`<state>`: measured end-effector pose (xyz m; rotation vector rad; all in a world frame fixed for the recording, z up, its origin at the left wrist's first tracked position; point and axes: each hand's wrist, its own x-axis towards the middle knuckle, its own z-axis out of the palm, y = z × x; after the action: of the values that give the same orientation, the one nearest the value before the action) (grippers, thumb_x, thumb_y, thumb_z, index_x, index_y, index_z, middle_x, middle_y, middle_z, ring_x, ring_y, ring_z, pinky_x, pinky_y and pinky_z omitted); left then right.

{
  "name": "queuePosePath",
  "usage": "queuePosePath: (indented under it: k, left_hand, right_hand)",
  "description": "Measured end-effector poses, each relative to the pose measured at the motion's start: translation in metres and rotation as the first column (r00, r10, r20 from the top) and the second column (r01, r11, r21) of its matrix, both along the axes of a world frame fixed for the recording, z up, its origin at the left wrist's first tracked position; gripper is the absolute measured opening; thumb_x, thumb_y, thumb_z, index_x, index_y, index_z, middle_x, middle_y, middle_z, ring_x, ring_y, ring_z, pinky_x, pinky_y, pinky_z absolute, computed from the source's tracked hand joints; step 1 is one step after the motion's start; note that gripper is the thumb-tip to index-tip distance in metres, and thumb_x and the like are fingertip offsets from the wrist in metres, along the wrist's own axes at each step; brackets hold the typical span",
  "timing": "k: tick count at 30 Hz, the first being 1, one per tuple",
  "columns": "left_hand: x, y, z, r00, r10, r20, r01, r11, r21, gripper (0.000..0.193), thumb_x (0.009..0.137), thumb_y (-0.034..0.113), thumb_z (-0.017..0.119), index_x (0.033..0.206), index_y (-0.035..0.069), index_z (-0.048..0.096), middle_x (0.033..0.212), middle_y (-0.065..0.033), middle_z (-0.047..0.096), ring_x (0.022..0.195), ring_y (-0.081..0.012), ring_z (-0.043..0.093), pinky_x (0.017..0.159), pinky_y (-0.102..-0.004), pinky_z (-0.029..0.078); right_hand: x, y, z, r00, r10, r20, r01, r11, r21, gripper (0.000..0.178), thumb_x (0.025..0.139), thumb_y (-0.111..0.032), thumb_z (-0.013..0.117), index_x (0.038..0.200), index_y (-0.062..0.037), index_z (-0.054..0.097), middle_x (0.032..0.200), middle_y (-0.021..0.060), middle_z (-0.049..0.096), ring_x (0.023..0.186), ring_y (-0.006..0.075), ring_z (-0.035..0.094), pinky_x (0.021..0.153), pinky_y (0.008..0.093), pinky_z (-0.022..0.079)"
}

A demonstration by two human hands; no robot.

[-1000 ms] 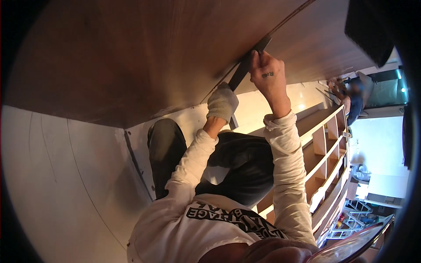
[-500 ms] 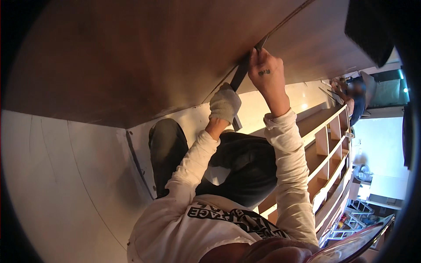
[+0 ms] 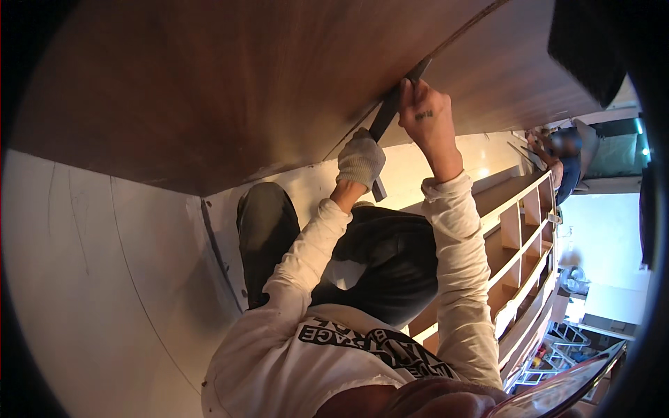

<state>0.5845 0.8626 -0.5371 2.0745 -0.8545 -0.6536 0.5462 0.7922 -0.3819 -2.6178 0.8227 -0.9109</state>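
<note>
A long, flat, dark bar that looks like a file (image 3: pixel 385 120) lies slantwise along a seam in the brown wood-faced panel (image 3: pixel 230 83). My left hand (image 3: pixel 361 161), in a knitted work glove, is wrapped round its lower part, and the lower end sticks out below the fist. Farther up, my bare right hand (image 3: pixel 426 118) pinches the bar close to its upper tip, thumb and fingers against the panel. The dark narrow seam (image 3: pixel 465 29) runs on past the tip to the upper right.
A pale wooden frame with compartments (image 3: pixel 512 226) stands to the right. Beyond it another person (image 3: pixel 568 150) is at work, near a fan (image 3: pixel 575 279) and metal stepladders (image 3: pixel 564 341). At left is a whitish surface (image 3: pixel 90 244) with curved lines. My bent knees are below the panel.
Both hands and the bar have shifted slightly to the right along the seam. More of the bar's upper tip shows past my right hand.
</note>
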Motion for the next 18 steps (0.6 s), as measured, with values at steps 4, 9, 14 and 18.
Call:
queuePosePath:
  k: [4,9,14,18]
  left_hand:
    - [0.001,0.0,-0.006,0.999,0.0,0.044,-0.001,1.0,0.003,0.03,0.089,0.017,0.058,0.111,-0.004,0.06,0.102,-0.029,0.071,0.097,-0.0434,0.071,0.083,-0.0494,0.057]
    - [0.001,-0.001,-0.014,0.999,0.012,0.043,-0.013,1.0,0.013,0.032,0.089,0.018,0.059,0.112,-0.004,0.06,0.1,-0.0302,0.071,0.094,-0.0442,0.071,0.083,-0.05,0.057]
    - [-0.006,0.003,-0.015,0.996,0.02,0.087,-0.017,0.999,-0.034,0.03,0.089,0.017,0.058,0.11,-0.004,0.06,0.094,-0.0289,0.071,0.09,-0.0434,0.072,0.081,-0.0499,0.057]
    - [-0.004,0.001,-0.026,0.994,0.021,0.104,-0.019,1.0,-0.017,0.029,0.089,0.018,0.06,0.108,-0.004,0.06,0.092,-0.0279,0.071,0.088,-0.0422,0.073,0.078,-0.0492,0.058]
  right_hand:
    - [0.005,-0.005,-0.001,0.998,0.065,0.028,-0.061,0.99,-0.127,0.029,0.096,-0.016,0.064,0.072,0.0003,0.061,0.066,0.0252,0.062,0.066,0.0483,0.062,0.058,0.0512,0.051]
    - [0.003,-0.003,-0.002,0.995,-0.029,-0.093,0.032,0.999,0.026,0.026,0.097,-0.017,0.063,0.079,0.0018,0.065,0.071,0.0273,0.063,0.071,0.0485,0.064,0.062,0.0516,0.052]
    - [-0.007,-0.003,-0.014,0.989,0.058,-0.137,-0.057,0.998,0.011,0.034,0.099,-0.015,0.06,0.071,0.0044,0.058,0.061,0.0247,0.06,0.059,0.0406,0.066,0.055,0.0438,0.05]
    - [-0.008,0.003,-0.014,0.979,0.158,-0.127,-0.161,0.987,-0.013,0.032,0.097,-0.011,0.059,0.07,0.0061,0.057,0.066,0.0299,0.057,0.064,0.0488,0.06,0.055,0.0482,0.047]
